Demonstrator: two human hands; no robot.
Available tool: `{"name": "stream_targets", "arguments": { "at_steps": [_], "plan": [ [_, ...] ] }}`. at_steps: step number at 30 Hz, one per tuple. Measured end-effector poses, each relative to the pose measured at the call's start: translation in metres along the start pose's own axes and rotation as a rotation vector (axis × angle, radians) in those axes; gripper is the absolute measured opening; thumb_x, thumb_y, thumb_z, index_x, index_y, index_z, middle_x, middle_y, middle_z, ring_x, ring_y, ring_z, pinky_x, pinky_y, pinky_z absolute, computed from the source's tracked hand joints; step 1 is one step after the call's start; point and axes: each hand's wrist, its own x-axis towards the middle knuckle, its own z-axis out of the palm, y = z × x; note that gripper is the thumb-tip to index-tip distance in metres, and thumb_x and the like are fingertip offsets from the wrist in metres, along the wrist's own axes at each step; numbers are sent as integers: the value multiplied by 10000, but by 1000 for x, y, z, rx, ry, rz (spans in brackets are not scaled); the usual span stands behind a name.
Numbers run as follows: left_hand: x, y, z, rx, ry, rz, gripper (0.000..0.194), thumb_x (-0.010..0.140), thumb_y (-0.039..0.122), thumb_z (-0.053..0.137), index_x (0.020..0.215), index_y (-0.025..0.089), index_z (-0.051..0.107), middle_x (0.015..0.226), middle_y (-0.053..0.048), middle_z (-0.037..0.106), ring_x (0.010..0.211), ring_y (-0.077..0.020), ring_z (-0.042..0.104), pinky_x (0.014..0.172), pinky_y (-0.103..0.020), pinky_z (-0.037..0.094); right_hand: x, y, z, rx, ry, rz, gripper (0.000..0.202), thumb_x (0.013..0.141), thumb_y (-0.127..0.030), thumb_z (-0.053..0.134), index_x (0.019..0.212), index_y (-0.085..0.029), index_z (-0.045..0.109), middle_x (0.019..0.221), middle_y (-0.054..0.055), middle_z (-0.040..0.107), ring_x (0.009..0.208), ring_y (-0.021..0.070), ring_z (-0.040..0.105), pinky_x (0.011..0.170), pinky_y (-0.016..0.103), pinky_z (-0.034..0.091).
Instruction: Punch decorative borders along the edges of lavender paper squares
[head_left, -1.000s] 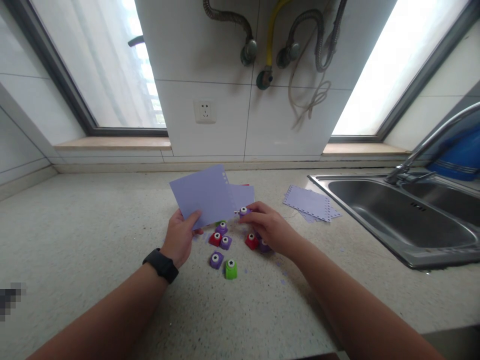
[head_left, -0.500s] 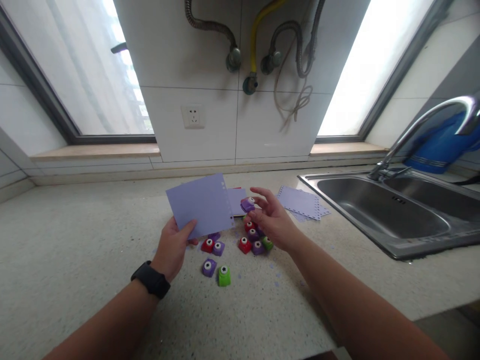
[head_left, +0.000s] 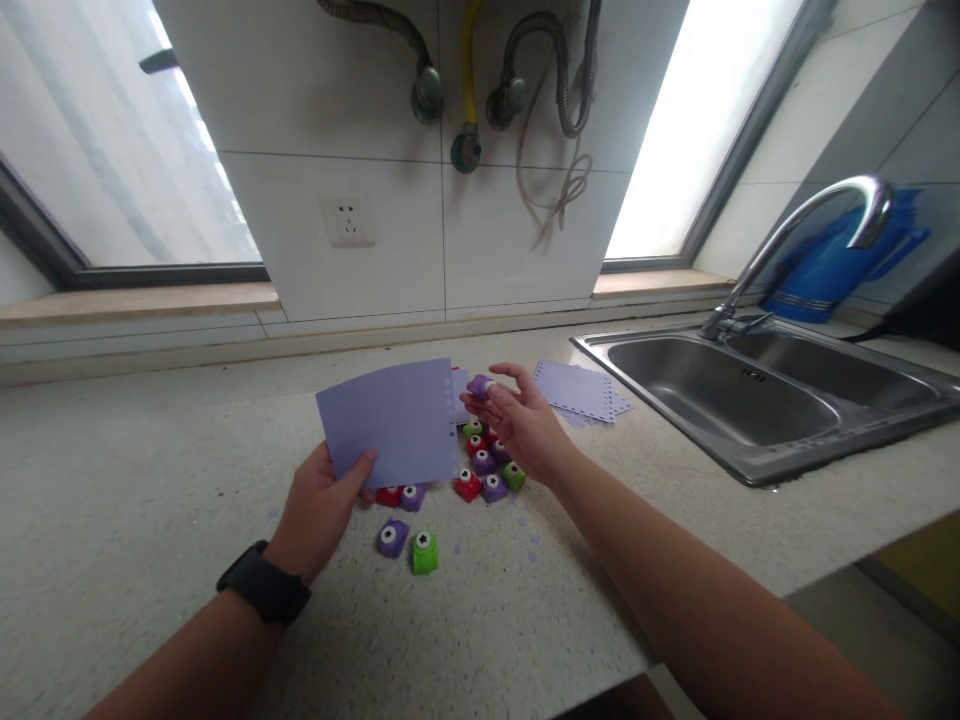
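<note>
A purple sheet (head_left: 390,420) with small holes along its right edge is held up by my left hand (head_left: 319,505), thumb on its front. My right hand (head_left: 525,420) grips a small purple punch (head_left: 480,387) between thumb and fingers, just right of the sheet. Below my hands lie several red, purple and green punches, among them a red punch (head_left: 467,485) and a green punch (head_left: 513,475). Nearer to me sit another purple punch (head_left: 392,538) and a green punch (head_left: 424,552). More purple paper shows partly behind the held sheet.
Purple sheets with punched edges (head_left: 577,390) lie on the counter right of my right hand. Beyond them is a steel double sink (head_left: 720,400) with a faucet (head_left: 795,215) and a blue jug (head_left: 825,260). Small purple scraps dot the counter (head_left: 172,480). Pipes and a socket are on the wall.
The view has shifted to the right. The sheet in my left hand has turned more level, and the punch in my right hand is turned differently and slightly clear of the sheet.
</note>
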Motion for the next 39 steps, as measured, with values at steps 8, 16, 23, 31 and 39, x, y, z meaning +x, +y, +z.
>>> {"name": "stream_targets", "arguments": {
  "at_steps": [8,16,23,31,39],
  "plan": [
    [-9,15,6,57,5,-26,359,800,401,770,1020,164,615,643,21,673,487,-153,587,502,-286,509,-4,-9,7,-16,-35,-13,329,798,-420,881,1048,-264,734,1021,27,783,985,179,745,1075,422,553],
    [-15,29,9,144,18,-21,380,768,415,770,1016,162,630,559,46,627,467,-161,578,493,-287,506,-6,-13,8,-3,-14,-64,342,765,-392,910,1022,-274,717,973,0,771,938,170,731,1042,413,567],
    [-13,23,7,150,33,-10,382,766,413,776,1024,163,647,611,10,672,457,-165,585,469,-288,497,-5,-14,6,-12,-9,-96,356,763,-412,905,1018,-278,695,999,7,750,1000,182,716,1076,433,543],
    [-12,11,4,133,22,6,376,780,454,809,1002,198,645,620,14,671,478,-176,589,486,-292,493,-5,-14,6,-13,-29,-102,366,757,-367,918,1033,-274,697,994,-1,751,997,174,710,1065,419,547],
    [-12,13,4,132,32,-6,351,764,442,817,963,211,642,586,12,662,484,-199,607,498,-307,504,-5,-12,6,-40,-27,-113,393,747,-375,921,1048,-277,689,991,-4,734,988,174,698,1065,420,538]
  ]
}}
